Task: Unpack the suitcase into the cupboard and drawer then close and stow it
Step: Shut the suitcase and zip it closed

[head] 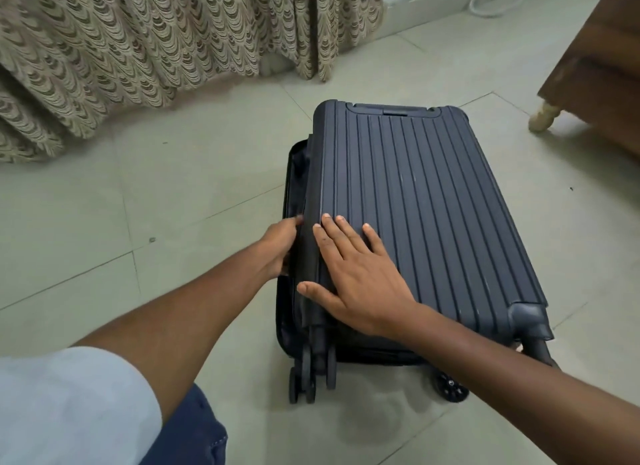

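Head view: a dark ribbed suitcase lies on the tiled floor, lid down but gaping along its left seam. Right hand presses flat, fingers spread, on the lid, likely steadying it, while left hand curls into the gap, gripping the lid's edge.

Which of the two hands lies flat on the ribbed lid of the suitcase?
The right hand: its spread fingers lie flat on the suitcase lid. The left hand is at the lid's side edge instead.
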